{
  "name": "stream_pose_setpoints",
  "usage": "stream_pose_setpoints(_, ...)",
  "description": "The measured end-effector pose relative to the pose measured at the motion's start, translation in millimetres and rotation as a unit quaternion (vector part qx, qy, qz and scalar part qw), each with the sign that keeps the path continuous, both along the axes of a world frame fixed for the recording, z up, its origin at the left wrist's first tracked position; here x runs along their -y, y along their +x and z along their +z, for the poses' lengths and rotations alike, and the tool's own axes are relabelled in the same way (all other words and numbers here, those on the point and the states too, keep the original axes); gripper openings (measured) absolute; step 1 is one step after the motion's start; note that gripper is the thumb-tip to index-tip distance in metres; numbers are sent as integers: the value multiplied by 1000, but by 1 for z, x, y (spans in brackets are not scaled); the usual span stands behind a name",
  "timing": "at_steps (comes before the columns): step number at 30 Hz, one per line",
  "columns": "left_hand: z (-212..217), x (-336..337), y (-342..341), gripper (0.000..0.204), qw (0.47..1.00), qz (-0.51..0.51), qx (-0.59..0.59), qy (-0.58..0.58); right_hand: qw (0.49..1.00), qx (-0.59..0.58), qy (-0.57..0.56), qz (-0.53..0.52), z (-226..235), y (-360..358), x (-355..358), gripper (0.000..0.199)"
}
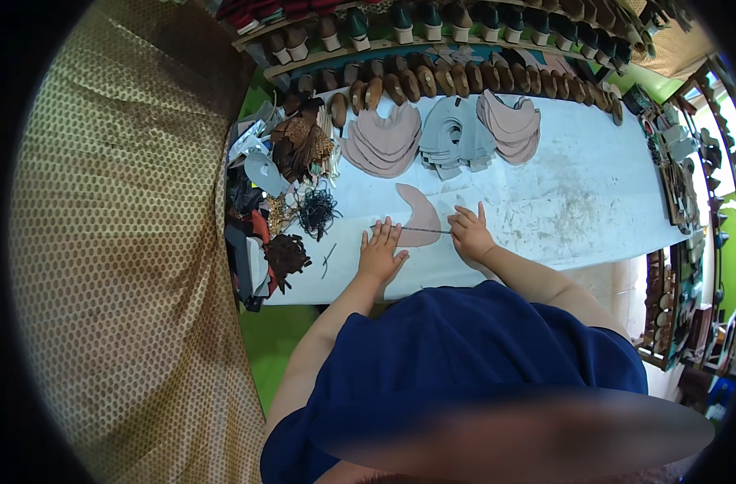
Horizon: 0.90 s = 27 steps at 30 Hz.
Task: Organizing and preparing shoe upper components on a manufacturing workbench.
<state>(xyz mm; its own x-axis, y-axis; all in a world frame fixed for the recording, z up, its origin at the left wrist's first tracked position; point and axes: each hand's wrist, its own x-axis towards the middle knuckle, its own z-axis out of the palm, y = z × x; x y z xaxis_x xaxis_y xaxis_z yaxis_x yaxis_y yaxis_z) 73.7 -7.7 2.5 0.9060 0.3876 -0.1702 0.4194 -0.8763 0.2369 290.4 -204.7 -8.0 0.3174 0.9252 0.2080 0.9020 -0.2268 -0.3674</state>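
A pale pink crescent-shaped cut piece [420,216] lies flat on the white-covered table in front of me. Across its lower part runs a thin dark strip [423,231], stretched between my hands. My left hand [379,252] rests palm down with its fingers spread, the fingertips over the strip's left end and the piece's left edge. At the strip's right end, my right hand [471,234] has its fingers bent and closed on it, with one finger sticking out. Whether the strip is cord or a stiff rod is too small to tell.
Behind the piece lie pink stacks [384,141] and a grey stack [457,139] of cut pieces. Brown shoe forms [426,81] and heeled shoes [404,24] line the back. A scrap heap [291,161] and black tangled strands [317,211] sit left, beside a patterned curtain [134,242].
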Motion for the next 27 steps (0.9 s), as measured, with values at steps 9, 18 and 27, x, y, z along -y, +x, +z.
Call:
stream_pose_setpoints(9,1,-1,-1,66,1000,4,6,-3,995,70,-15,63,13,50,-44,24)
stream_pose_setpoints(18,4,1,0,65,1000,13,-4,-1,973,156,-54,160,14,75,-93,31)
stream_pose_setpoints(27,6,2,1,64,1000,6,-1,15,973,157,-36,163,9,75,-110,32)
